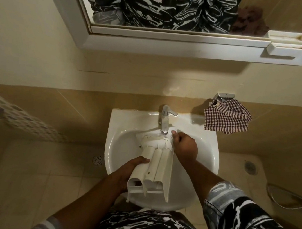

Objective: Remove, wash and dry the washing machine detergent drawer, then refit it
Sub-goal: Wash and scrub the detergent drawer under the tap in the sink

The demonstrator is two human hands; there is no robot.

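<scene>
Head view. The detergent drawer (156, 168) is out of the machine and held over the basin of the white wall-hung sink (118, 129), underside up, its front panel end tucked beneath the spout of the chrome mixer tap (164, 120) and its rear end toward the person. The left hand (130, 172) is clamped on the drawer's left side wall near the rear end. The right hand (185, 146) is closed on the drawer's right front corner, just beside the tap spout. The two hands are well apart, one at each end of the drawer.

Step in hand, as a judgement: the wash stage. The drawer is positioned under the tap for rinsing. Whether water is running cannot be told from this view.

Next move, as a judgement: turn the drawer so its compartments face the spout, keep a firm hold at both ends because wet plastic will slip, and rinse residue from the ribs and channels. Drying follows; a checked cloth (227, 117) hangs from a wall holder (223, 96) to the right of the sink, within reach of the right hand.

Other items: a mirror (168, 7) above the sink with a white soap tray (287, 50) at its lower right corner; a floor drain (97, 159) to the left of the sink.

Writing: no brand, label or legible text is visible on the drawer, tap or sink.
</scene>
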